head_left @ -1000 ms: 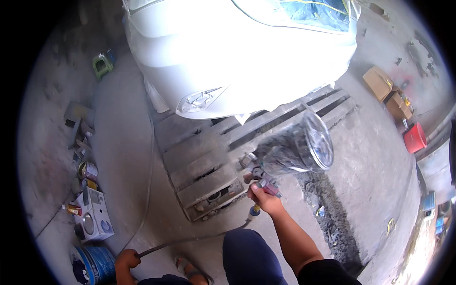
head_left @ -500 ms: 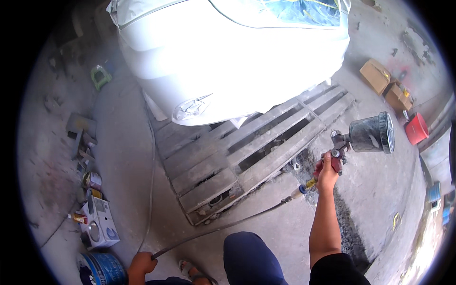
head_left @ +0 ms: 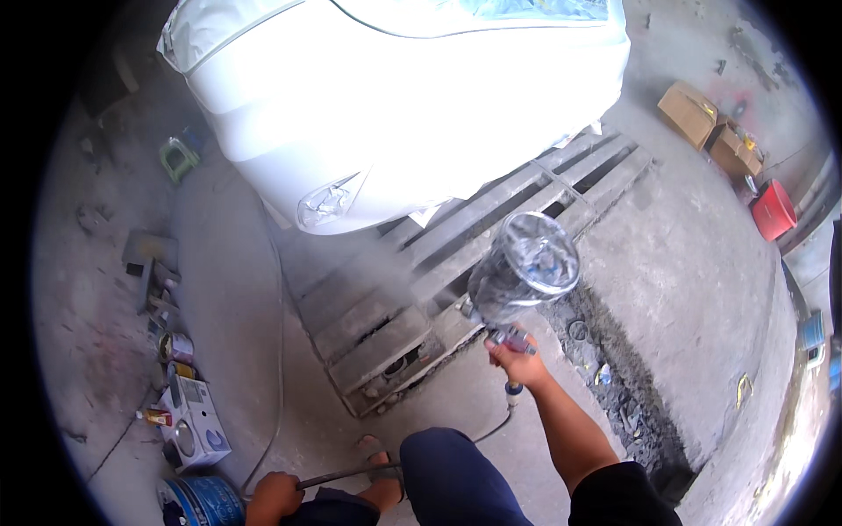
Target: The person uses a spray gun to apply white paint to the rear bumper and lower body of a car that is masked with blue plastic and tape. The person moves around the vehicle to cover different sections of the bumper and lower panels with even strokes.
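My right hand (head_left: 516, 361) is closed round the handle of a spray gun (head_left: 524, 339), held out in front of my knees. On top of the gun a dusty round paint cup (head_left: 526, 263) faces me with its lid. My left hand (head_left: 279, 498), at the lower left, is a fist round the dark air hose (head_left: 346, 473), which runs across my legs and up to the gun's base. Beyond the gun stands a white car body (head_left: 412, 114), its upper parts covered with masking film (head_left: 535, 9). Pale mist hangs beneath its lower left corner.
Grey slatted covers (head_left: 377, 355) lie in the floor under the car. A rubble-filled trench (head_left: 636, 412) runs to my right. Cardboard boxes (head_left: 693, 114) and a red bucket (head_left: 774, 210) stand far right. On the left are a green stool (head_left: 179, 159), a white box (head_left: 197, 425) and a blue pail (head_left: 203, 501).
My right hand has swung left with the spray gun, turning the cup's lid toward me. The hose now bends close by my knee. My left hand has shifted slightly right, still gripping it.
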{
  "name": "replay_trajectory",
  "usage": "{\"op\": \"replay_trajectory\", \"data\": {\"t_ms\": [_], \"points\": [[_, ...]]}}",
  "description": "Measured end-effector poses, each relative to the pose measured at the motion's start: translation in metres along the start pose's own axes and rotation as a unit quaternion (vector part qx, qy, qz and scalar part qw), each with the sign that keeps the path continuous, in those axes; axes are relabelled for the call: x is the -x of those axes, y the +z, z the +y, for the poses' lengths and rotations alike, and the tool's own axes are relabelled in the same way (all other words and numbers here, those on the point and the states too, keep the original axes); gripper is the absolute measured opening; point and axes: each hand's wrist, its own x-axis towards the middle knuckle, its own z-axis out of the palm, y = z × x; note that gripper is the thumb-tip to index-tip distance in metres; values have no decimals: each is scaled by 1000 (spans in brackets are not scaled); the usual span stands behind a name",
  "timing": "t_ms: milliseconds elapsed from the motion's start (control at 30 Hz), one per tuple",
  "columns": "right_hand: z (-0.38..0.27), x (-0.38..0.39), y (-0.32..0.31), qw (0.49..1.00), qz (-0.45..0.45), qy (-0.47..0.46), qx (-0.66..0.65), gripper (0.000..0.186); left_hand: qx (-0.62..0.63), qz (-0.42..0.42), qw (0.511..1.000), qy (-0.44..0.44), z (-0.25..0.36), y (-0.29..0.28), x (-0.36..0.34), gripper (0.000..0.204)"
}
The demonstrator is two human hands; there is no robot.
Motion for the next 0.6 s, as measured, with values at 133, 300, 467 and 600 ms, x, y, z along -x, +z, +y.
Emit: {"op": "replay_trajectory", "data": {"t_ms": [133,300,467,600], "points": [[1,-34,-57,985,170,-10,32,25,23,-9,1000,17,21,-2,-15,27],[-10,-43,-131,918,388,-84,5,29,25,-12,998,60,44,-17,-29,29],[-17,-31,-127,900,408,-148,30,31,8,-27,995,98,54,-26,-34,26],[23,-27,-75,890,305,-280,191,9,2,-47,994,99,61,-31,-40,26]]}}
